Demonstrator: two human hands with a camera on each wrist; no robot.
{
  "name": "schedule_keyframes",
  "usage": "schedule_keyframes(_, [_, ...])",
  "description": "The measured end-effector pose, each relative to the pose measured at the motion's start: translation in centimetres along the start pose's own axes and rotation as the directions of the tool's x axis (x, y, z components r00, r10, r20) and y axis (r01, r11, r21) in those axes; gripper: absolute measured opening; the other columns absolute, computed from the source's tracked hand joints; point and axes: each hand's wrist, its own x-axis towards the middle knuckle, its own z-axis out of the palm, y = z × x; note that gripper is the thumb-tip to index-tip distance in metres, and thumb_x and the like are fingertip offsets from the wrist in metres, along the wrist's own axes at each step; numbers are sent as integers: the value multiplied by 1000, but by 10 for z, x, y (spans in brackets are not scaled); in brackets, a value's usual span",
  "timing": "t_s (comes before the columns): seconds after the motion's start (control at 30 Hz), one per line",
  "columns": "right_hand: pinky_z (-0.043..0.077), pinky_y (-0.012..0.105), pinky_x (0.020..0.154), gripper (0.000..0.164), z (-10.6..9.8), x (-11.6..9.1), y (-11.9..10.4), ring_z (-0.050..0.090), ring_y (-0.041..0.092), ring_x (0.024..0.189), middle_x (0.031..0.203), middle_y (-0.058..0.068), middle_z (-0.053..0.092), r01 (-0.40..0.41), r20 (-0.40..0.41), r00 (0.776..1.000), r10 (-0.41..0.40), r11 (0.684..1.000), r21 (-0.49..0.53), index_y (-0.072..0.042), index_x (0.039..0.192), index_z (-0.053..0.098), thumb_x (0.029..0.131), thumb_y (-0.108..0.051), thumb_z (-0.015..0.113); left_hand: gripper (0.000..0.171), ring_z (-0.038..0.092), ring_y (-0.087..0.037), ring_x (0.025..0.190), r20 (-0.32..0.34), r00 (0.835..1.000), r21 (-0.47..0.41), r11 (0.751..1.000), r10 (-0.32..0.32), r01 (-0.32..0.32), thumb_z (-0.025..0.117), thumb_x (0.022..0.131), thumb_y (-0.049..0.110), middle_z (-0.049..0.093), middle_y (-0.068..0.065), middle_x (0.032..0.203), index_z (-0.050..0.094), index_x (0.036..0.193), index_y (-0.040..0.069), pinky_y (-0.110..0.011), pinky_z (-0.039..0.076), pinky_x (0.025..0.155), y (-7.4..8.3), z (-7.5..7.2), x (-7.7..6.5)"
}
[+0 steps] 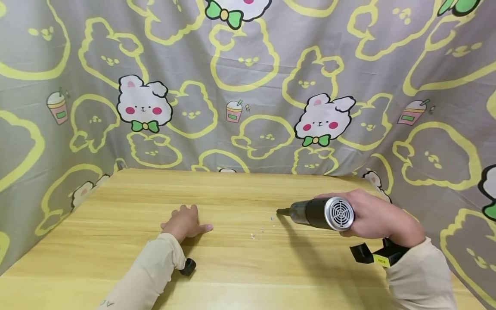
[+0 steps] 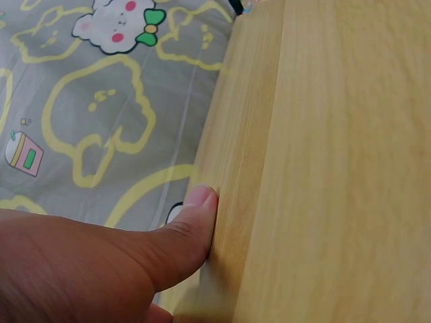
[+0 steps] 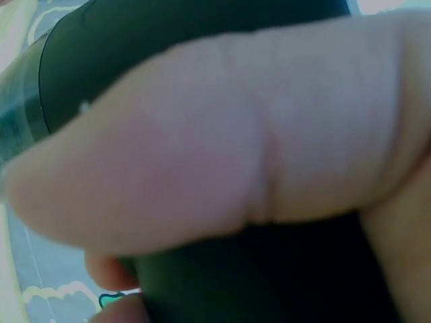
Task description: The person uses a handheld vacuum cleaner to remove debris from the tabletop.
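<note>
My right hand (image 1: 373, 215) grips a black handheld vacuum cleaner (image 1: 317, 212) with a silver vented end cap. Its narrow dark nozzle (image 1: 283, 212) points left and low over the table, beside a few tiny paper-like scraps (image 1: 253, 236). Whether the tip touches the wood cannot be told. In the right wrist view the thumb (image 3: 148, 155) lies across the vacuum's dark body (image 3: 202, 33). To the left of the scraps, my left hand (image 1: 184, 222) rests on the tabletop with its thumb stretched out, holding nothing. Only its thumb side (image 2: 161, 249) shows in the left wrist view.
The wooden table (image 1: 217, 189) reaches back to a grey curtain (image 1: 186, 64) with yellow outlines and white rabbits, which also hangs along both sides. Black wrist-camera mounts (image 1: 381, 254) stick out near both sleeves.
</note>
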Motion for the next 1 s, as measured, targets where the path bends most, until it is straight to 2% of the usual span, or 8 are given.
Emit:
schedule_keyframes(0.4, [53,34,70,77,1,2,-2,59,5,81,99,-9,67,3,30,1000,-4,1000,29,-18,125,57,53,-8,81,92,25,-63,124,3,1000,2,1000,-1,1,65,80,59,29,-40,140,36,139,-6,-86,26,83,-1,0,0])
schedule_keyframes(0.8, [52,32,68,77,-1,2,-4,58,4,77,95,-12,66,2,55,998,-5,999,50,-23,127,56,55,-9,82,95,25,-63,123,0,1000,3,1000,11,-11,65,79,61,30,-42,139,35,138,-7,-87,25,82,0,-1,1])
schedule_keyframes(1.0, [52,30,67,77,-1,1,-5,57,3,76,93,-13,65,15,53,998,-19,997,71,-21,126,55,55,-9,82,94,24,-63,124,3,1000,3,1000,7,-7,66,79,60,30,-41,139,35,138,-7,-86,25,82,1,-1,1])
